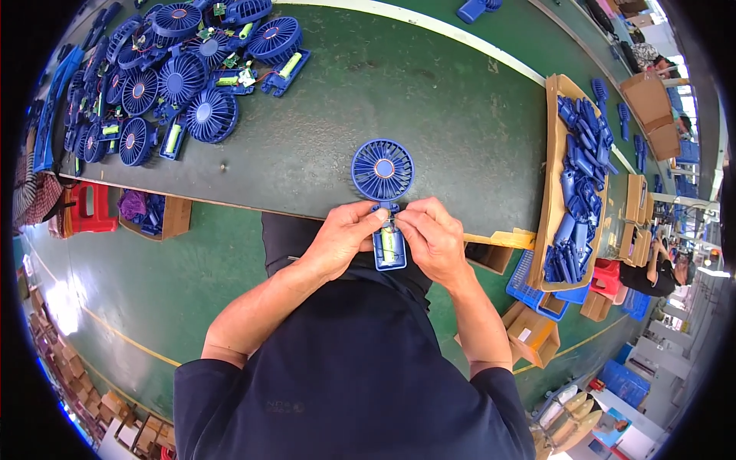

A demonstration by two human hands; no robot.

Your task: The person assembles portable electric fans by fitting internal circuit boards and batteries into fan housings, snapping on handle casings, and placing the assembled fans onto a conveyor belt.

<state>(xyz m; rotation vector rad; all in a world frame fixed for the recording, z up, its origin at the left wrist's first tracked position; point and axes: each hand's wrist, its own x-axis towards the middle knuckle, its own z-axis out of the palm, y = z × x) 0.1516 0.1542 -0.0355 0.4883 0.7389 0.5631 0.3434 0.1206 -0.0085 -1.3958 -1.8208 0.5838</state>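
Note:
A blue handheld fan [383, 170] lies at the table's near edge, its round grille pointing away from me. Its handle is open and hangs past the edge, showing a light-green battery [389, 244] inside. My left hand [347, 234] grips the neck of the fan from the left, thumb on top. My right hand [432, 236] is closed at the upper end of the open handle, fingertips pinched close to the neck. Whatever lies between those right fingertips is too small to make out.
Many blue fans [181, 78] with open handles are heaped at the table's far left. On the right, a cardboard box [553, 184] holds blue handle covers [580, 176]. Yellow tape [506, 239] sticks to the near edge. A red stool [93, 207] stands below left; blue crates [529, 287] sit below right.

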